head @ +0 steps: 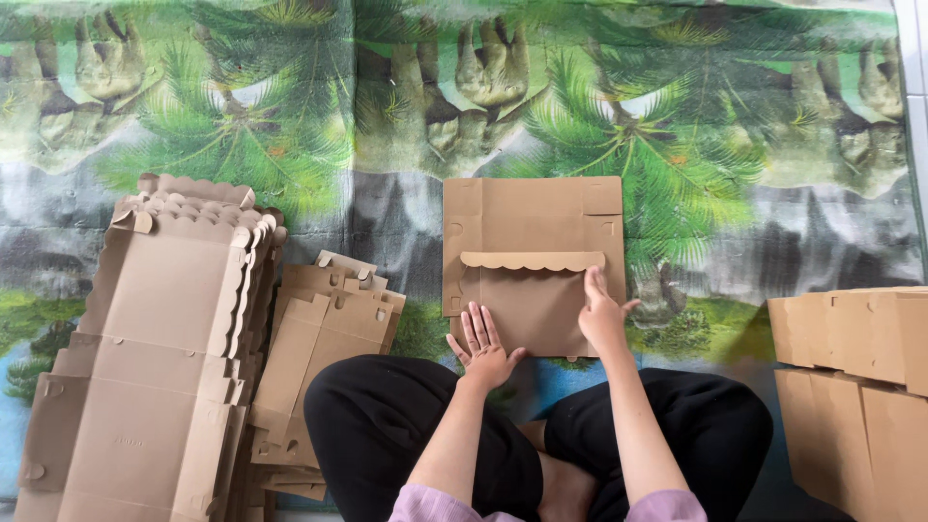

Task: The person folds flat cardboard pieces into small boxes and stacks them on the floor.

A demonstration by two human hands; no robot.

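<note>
Seen from my head camera, I sit cross-legged on a mat printed with palm trees (599, 126), working a flat brown cardboard box blank (532, 227) that lies on the mat just beyond my knees. My left hand (483, 350) rests palm-down with fingers spread wide on the near edge of the folded flap, holding nothing. My right hand (601, 317) presses on the same flap at its right side, fingers together and pointing away from me, thumb out to the right; it grips nothing either. The flap's scalloped edge (532, 261) runs across the middle of the blank. To my left stands a tall stack of flat scalloped blanks (164, 329), with a smaller pile of folded cardboard pieces (324, 358) between it and my left knee. At the right edge sit assembled brown boxes (855, 387), well apart from both hands.
</note>
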